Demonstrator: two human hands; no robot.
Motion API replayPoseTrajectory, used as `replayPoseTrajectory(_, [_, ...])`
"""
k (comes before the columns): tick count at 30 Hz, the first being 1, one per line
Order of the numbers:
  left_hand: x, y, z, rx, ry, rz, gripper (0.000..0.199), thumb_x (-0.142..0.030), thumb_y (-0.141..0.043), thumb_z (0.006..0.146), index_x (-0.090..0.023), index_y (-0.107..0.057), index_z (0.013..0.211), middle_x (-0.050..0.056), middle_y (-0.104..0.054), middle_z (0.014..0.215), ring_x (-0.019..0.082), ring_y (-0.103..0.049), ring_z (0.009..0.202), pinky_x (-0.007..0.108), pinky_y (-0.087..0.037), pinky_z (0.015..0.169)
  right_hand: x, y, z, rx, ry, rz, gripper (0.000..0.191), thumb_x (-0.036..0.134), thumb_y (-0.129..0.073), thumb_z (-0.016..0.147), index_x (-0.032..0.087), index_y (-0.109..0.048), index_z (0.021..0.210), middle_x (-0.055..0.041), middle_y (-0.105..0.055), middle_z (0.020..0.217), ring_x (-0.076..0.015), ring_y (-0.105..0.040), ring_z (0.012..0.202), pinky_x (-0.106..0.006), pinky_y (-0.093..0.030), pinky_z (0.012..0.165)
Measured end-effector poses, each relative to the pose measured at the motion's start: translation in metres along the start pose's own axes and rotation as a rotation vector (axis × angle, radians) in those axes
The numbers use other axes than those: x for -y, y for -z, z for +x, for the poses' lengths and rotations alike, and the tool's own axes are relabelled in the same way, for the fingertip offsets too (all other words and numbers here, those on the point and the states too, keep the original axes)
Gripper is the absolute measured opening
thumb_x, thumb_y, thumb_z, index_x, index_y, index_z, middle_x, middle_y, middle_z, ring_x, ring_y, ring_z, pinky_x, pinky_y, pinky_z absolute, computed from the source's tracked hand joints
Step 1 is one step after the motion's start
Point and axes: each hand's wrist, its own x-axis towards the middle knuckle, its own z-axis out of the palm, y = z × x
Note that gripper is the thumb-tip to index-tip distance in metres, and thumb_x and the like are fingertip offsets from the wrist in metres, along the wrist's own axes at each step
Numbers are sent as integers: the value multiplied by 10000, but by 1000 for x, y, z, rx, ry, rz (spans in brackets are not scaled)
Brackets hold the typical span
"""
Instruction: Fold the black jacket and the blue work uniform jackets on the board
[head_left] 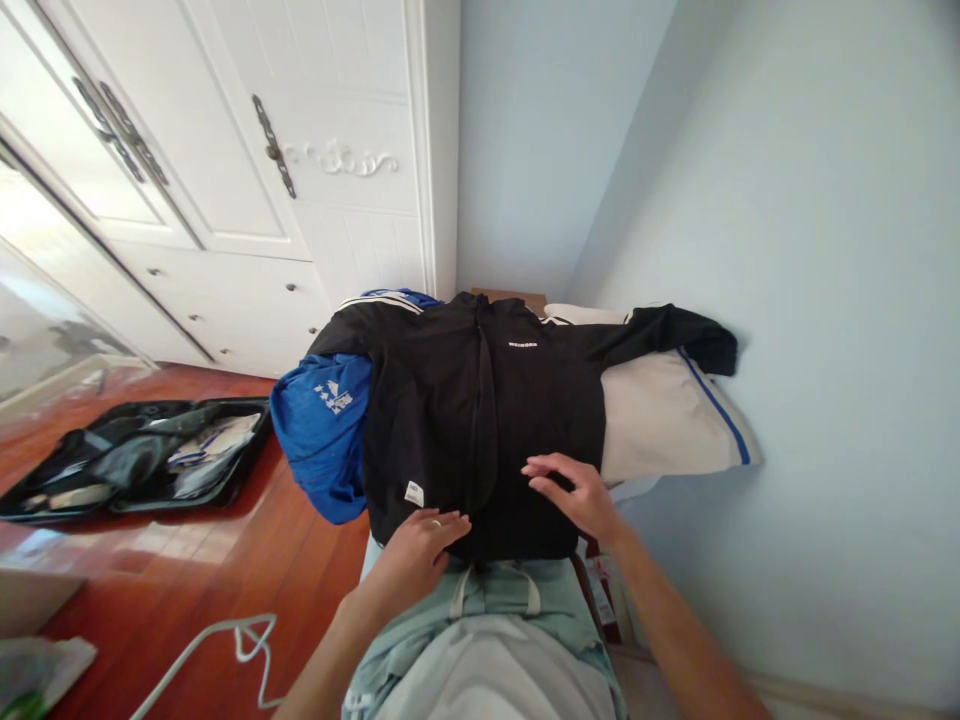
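Observation:
A black zip jacket (pixel 442 400) with white stripes at the shoulders is spread out in front of me, its right-hand sleeve stretched toward the wall. My left hand (pixel 426 540) lies at the lower edge of the jacket, near a small white tag (pixel 414 493), its fingers extended and a ring on one. Over the lower right part of the jacket is my right hand (pixel 574 490), fingers apart with nothing between them. Blue clothing (pixel 322 430) hangs out at the left of the jacket. Beige fabric (pixel 667 415) with a blue stripe sticks out at the right.
White cabinets (pixel 352 130) stand behind at the left. An open black suitcase (pixel 142 455) with clothes lies on the red wooden floor (pixel 300 590). A white cable (pixel 217 628) runs at the lower left. The pale wall (pixel 810 250) is close at the right.

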Motion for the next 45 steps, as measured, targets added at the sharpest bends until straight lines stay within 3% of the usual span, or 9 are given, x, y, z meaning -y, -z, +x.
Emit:
replayPoseTrajectory(5, [18,18,-9,195,142,-117,483,-173,-595,799,-328,-656,1252,25,-693,1238,247,-653,1143,369,-493,999,-64,72,65,-331,-239,-151,396,417,-662,825,185,-651,1145,-119,-735,1060,-232,-710,886,-404,-591,809])
replayPoseTrajectory(10, [20,61,26,-125,205,-110,397,-410,-557,903,-256,-638,1260,62,-719,1167,238,-670,1079,366,-506,969,-91,117,125,-376,-311,-335,425,346,-662,770,145,-644,1144,-141,-724,1045,-237,-698,877,-401,-587,785])
replayPoseTrajectory(13, [6,56,70,-320,200,-43,475,-504,-606,861,-196,-623,1222,86,-716,1026,239,-684,927,364,-542,864,-85,110,148,-175,-212,-428,382,317,-653,794,165,-654,1144,-125,-707,1082,-244,-683,941,-400,-577,809])
replayPoseTrajectory(18, [-6,-15,136,-490,270,219,573,-409,-779,716,-131,-560,1166,153,-628,1088,327,-613,1011,474,-521,862,-85,77,182,43,-66,-566,320,288,-654,826,181,-667,1127,-113,-661,1165,-262,-626,1095,-447,-472,1019])
replayPoseTrajectory(23, [15,-57,144,-684,344,237,353,-117,-613,794,-110,-548,1141,166,-605,1113,295,-594,1042,446,-497,899,-119,61,196,162,-139,-567,321,292,-647,845,174,-663,1143,-130,-644,1190,-271,-612,1119,-445,-460,1027])
replayPoseTrajectory(29, [34,-44,121,-559,386,-296,111,-234,-545,876,-193,-647,892,47,-662,826,197,-622,779,322,-480,756,-164,55,182,177,-171,-437,222,293,-650,841,193,-694,1034,-102,-656,1128,-251,-624,1071,-428,-491,981])
replayPoseTrajectory(37, [54,-20,99,-467,500,-1236,371,-521,-712,741,-185,-556,751,-53,-463,630,90,-418,569,213,-341,561,-172,53,189,128,-285,-410,164,241,-652,822,182,-720,959,-97,-673,1057,-215,-652,938,-345,-535,862])
replayPoseTrajectory(41, [56,-11,91,-444,561,-1065,439,-602,-680,730,-186,-544,704,-48,-455,580,105,-448,536,225,-357,530,-165,52,197,166,-322,-518,162,224,-641,828,159,-720,953,-106,-672,1012,-214,-651,897,-344,-529,866])
replayPoseTrajectory(45, [42,3,95,-589,539,-680,386,-576,-555,863,-192,-582,837,14,-600,708,161,-584,646,281,-468,615,-137,37,198,194,-262,-695,268,216,-596,864,130,-691,1100,-153,-659,1093,-268,-634,1020,-419,-494,962])
